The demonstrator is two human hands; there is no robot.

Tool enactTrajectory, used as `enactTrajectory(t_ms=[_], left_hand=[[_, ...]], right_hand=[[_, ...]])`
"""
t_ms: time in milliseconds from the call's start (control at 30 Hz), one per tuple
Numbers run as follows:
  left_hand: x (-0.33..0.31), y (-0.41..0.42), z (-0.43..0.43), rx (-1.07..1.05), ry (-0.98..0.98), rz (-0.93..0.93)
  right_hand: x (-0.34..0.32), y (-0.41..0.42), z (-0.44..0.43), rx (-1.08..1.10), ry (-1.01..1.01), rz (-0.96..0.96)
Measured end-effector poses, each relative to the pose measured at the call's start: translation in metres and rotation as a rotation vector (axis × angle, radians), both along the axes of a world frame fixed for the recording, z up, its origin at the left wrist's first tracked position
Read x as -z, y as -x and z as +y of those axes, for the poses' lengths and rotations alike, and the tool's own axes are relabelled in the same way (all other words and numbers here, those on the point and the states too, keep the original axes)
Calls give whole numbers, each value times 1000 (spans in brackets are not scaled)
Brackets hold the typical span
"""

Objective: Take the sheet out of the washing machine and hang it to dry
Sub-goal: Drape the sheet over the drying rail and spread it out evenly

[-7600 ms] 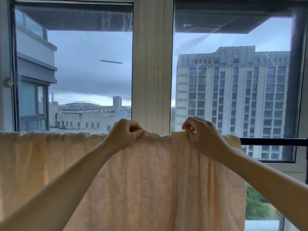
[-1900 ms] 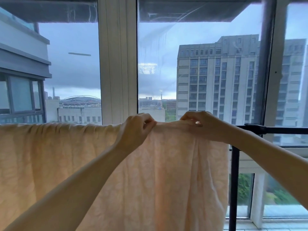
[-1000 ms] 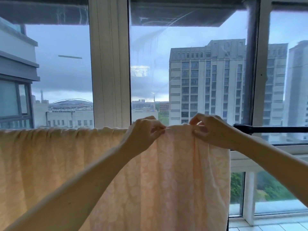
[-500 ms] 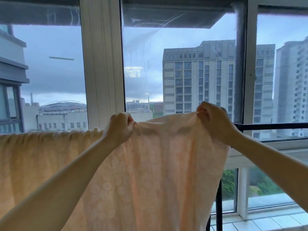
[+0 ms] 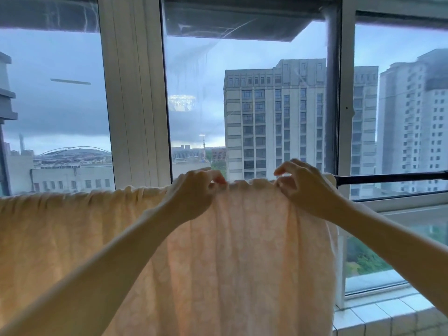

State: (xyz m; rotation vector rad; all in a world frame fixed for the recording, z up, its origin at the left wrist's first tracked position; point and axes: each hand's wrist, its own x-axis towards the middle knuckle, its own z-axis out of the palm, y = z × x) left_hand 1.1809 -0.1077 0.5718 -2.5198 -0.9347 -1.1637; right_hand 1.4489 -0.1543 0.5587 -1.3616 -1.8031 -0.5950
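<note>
A pale peach patterned sheet hangs draped over a black horizontal rail in front of the window, spread from the left edge to about two thirds across. My left hand pinches the sheet's top fold at the rail. About a hand's width to the right, my right hand holds the same fold with thumb and fingers, some fingers lifted. The rail under the sheet is hidden.
Large windows with white frames stand right behind the rail. The bare end of the rail runs off to the right. A white tiled sill lies low at the right. Tall buildings show outside.
Half a second ago both hands held the sheet's right part lifted above the rail and stretched apart. Now the fold is down on the rail and the hands are closer together.
</note>
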Motion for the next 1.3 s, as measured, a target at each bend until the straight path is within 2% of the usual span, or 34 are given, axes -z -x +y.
enactTrajectory(t_ms=[100, 367, 567, 700, 800, 933, 1033, 1300], left_hand=[[4, -5, 2, -20, -68, 75], [11, -10, 12, -15, -124, -148], [3, -15, 19, -90, -124, -227], [-12, -25, 21, -171, -74, -255], [-12, -40, 22, -217, 19, -184], [-5, -75, 6, -21, 43, -134], [-2, -103, 0, 11, 42, -71], [0, -122, 11, -154, 74, -205]], right_hand=[[4, -2, -7, 114, -111, -70], [2, 4, -15, 101, -98, -72], [-19, -5, 2, 119, -79, 54], [-42, -16, 18, 87, -108, 43], [-43, -21, 29, 54, -15, 13], [-37, -27, 36, -19, 89, -26], [-39, -33, 33, -69, 120, -29], [-22, -68, 7, -184, 164, -62]])
